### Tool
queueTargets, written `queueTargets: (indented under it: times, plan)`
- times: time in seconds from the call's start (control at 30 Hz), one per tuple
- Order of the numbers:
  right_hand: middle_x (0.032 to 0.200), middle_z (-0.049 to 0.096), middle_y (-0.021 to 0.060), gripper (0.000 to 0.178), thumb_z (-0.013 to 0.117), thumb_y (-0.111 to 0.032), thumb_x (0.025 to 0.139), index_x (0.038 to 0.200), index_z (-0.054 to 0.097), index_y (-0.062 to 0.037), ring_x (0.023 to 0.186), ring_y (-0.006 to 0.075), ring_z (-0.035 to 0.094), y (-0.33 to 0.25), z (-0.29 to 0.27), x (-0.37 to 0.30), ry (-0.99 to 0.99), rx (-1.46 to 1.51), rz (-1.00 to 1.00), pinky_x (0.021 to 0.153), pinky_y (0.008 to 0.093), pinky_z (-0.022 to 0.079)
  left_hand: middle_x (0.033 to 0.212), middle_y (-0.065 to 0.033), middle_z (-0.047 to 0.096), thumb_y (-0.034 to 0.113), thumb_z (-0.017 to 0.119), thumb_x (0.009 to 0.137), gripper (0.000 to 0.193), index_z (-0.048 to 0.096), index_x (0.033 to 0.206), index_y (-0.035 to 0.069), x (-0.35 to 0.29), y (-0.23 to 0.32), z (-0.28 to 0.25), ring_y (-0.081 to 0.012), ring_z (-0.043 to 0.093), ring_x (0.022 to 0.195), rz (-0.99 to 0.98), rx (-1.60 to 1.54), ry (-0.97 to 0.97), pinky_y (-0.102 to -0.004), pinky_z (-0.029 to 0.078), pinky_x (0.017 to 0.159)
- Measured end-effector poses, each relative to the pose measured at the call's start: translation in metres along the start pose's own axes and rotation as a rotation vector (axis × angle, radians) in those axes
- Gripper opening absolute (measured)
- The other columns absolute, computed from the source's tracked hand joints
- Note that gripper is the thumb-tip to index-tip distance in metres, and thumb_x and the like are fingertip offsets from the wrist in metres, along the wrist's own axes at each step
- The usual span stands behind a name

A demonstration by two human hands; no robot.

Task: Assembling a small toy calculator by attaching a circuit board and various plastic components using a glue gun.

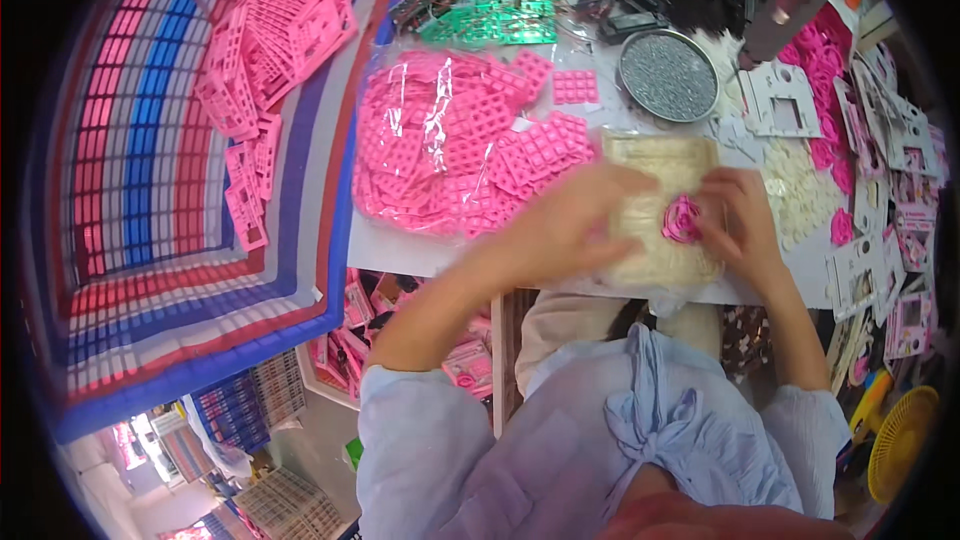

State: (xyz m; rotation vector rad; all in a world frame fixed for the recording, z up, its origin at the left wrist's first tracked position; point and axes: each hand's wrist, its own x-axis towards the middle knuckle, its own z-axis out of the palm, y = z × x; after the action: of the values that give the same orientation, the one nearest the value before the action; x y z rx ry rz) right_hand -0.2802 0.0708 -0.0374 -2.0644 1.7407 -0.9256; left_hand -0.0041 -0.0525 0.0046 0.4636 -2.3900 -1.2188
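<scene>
A cream-coloured rectangular moulded holder (pixel 640 265) lies on the table edge right in front of me. On it sits a small round magenta plastic part (pixel 683 219) with ring-like curves. My right hand (pixel 745 225) is at that part, its fingers bent and the fingertips against its right side. Over the holder's left side is my left hand (pixel 570 225), blurred by motion; its thumb and fingers look apart, with nothing seen between them. Just left of it lies a clear bag of pink button-pad pieces (pixel 430 150), some spilling out at its right.
Behind the holder stand a round tin of small metal screws (pixel 668 76) and an electric screwdriver (pixel 800 0). Green circuit boards (pixel 510 10) lie at the back. White small parts (pixel 800 190) and casings pile at right. A striped crate (pixel 300 315) with pink frames stands left.
</scene>
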Motion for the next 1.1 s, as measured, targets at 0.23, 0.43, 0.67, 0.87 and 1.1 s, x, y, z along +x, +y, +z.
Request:
queueTargets:
  times: [0.23, 0.43, 0.67, 0.87, 1.1]
  plan:
    - [0.115, 0.061, 0.0152, 0.029, 0.072, -0.001, 0.077, 0.106, 0.065, -0.0006, 0.106, 0.0306, 0.059, -0.012, -0.015, -0.015, 0.099, 0.157, 0.153, 0.091, 0.0393, 0.049, 0.089, -0.0142, 0.075, 0.038, 0.068, 0.088, 0.036, 0.076, 0.098, 0.004, 0.026, -0.121, -0.271, -0.0281, 0.072, 0.082, -0.718, 0.773, 0.454, -0.0371, 0.054, 0.076]
    - [0.111, 0.063, 0.0154, 0.022, 0.069, 0.003, 0.079, 0.100, 0.065, 0.0010, 0.104, 0.0288, 0.061, 0.009, -0.046, -0.030, 0.156, 0.033, 0.142, 0.091, 0.0366, 0.048, 0.078, -0.0037, 0.068, 0.029, 0.070, 0.093, 0.030, 0.073, 0.093, -0.001, 0.033, -0.134, -0.276, -0.0100, 0.060, 0.070, -0.613, 0.633, 0.449, -0.0267, 0.046, 0.064]
    - [0.131, 0.059, 0.0123, 0.055, 0.075, -0.006, 0.091, 0.139, 0.051, 0.0008, 0.115, 0.0206, 0.059, 0.062, -0.091, 0.044, 0.789, 0.162, 0.049, 0.102, 0.0351, 0.046, 0.087, -0.0150, 0.070, 0.019, 0.069, 0.089, 0.018, 0.072, 0.092, 0.002, 0.054, -0.040, -0.138, -0.0301, 0.068, 0.079, -0.186, 0.576, 0.099, -0.0399, 0.052, 0.071]
    - [0.101, 0.069, 0.0080, 0.051, 0.076, -0.016, 0.086, 0.130, 0.056, -0.0006, 0.088, 0.0207, 0.067, 0.062, -0.150, 0.150, 0.847, 0.237, -0.060, 0.084, 0.0316, 0.052, 0.085, -0.0146, 0.067, 0.018, 0.070, 0.087, 0.015, 0.070, 0.087, 0.003, 0.079, -0.024, -0.085, -0.0347, 0.066, 0.083, -0.019, 0.641, -0.051, -0.0449, 0.051, 0.073]
    - [0.093, 0.070, 0.0012, 0.031, 0.072, -0.024, 0.092, 0.111, 0.072, 0.0014, 0.083, 0.0112, 0.064, 0.084, -0.120, 0.135, 0.570, 0.317, 0.175, 0.080, 0.0271, 0.050, 0.090, -0.0155, 0.070, 0.021, 0.068, 0.089, 0.018, 0.070, 0.092, 0.003, 0.030, -0.031, -0.120, -0.0346, 0.068, 0.086, -0.164, 0.596, 0.127, -0.0434, 0.053, 0.075]
